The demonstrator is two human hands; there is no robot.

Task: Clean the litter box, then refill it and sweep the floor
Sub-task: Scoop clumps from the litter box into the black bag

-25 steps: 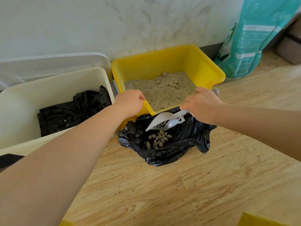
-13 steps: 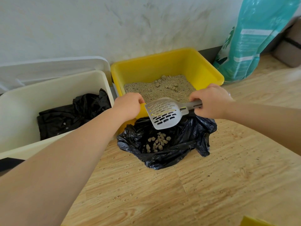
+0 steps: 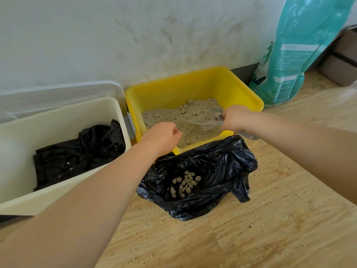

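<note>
The yellow litter box (image 3: 195,88) stands against the wall, holding sandy litter (image 3: 164,117) with a few clumps at the back. My left hand (image 3: 160,137) is curled over its near left rim. My right hand (image 3: 234,118) grips the handle of a grey slotted scoop (image 3: 205,119). The scoop's head rests on the litter at the right side of the box. In front of the box an open black rubbish bag (image 3: 218,161) lies on the floor with several pale clumps (image 3: 184,183) inside.
A cream bin (image 3: 58,117) with a black liner stands left of the box, its white lid behind it. A teal litter sack (image 3: 301,49) leans on the wall at the right. Grains are scattered over the wooden floor (image 3: 270,229).
My right hand lifted the empty scoop from over the black bag and carried it back into the litter box. My left hand stayed on the box's rim.
</note>
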